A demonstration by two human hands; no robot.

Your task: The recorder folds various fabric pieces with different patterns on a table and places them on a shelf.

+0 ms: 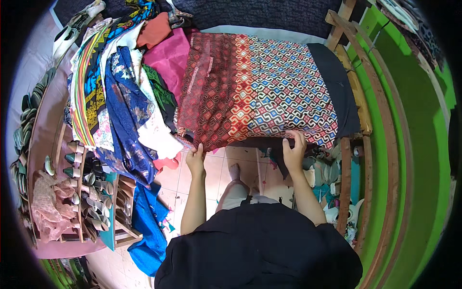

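Note:
A patterned cloth [288,86] lies spread over a raised surface in front of me; its left part is dark red, and its right part has a white, blue and red geometric print. My left hand [195,161] is closed, pinching the near left corner of this cloth between thumb and fingers. Farther right, my right hand [294,149] touches the near edge with fingers curved over it; thumb and index finger stand apart. Beyond the cloth's right end, black fabric [337,86] covers the surface. What lies beneath the cloth is mostly hidden.
Left of the cloth is a heap of mixed fabrics [127,91], with magenta cloth [168,60] beside it. Blue cloth [144,231] trails onto the tiled floor [185,192]. Racks of shoes [96,207] stand at the left. Wooden rails [385,106] run before a green wall [428,139] at right.

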